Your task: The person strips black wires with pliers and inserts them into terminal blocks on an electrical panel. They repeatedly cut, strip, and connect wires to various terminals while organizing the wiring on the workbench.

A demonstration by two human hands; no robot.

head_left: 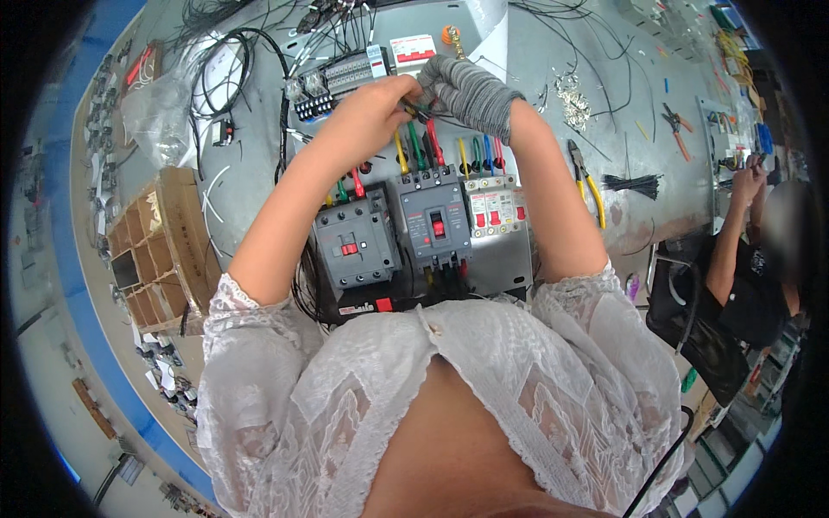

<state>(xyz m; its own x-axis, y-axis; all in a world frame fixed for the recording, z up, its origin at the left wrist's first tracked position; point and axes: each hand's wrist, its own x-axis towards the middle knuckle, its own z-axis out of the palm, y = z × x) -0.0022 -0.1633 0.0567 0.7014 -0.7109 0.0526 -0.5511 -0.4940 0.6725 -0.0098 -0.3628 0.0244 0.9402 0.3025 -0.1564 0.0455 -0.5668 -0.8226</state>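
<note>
Bare left hand (373, 108) and grey-gloved right hand (471, 91) pinch a wire end (414, 110) together; keep fingertips tight, clear of coloured wires (423, 147) just below.

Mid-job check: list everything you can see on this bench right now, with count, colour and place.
Mounting panel: one, grey metal, centre of the bench.
Contactor: one, dark grey, panel left.
Moulded breaker: one, dark grey with red toggle, panel middle.
Small breakers: one white group with red levers, panel right.
Coloured wires: several, yellow, green, red, blue, above the breakers.
Terminal row: one, grey, panel top.
Pliers: one, yellow-handled, right of panel.
Cable ties: one black bundle, right.
Cardboard box: one, brown, left.
Co-worker: one, dark clothes, far right.
Left hand: bare, pinching wires.
Right hand: grey glove, at the same wires.
</note>
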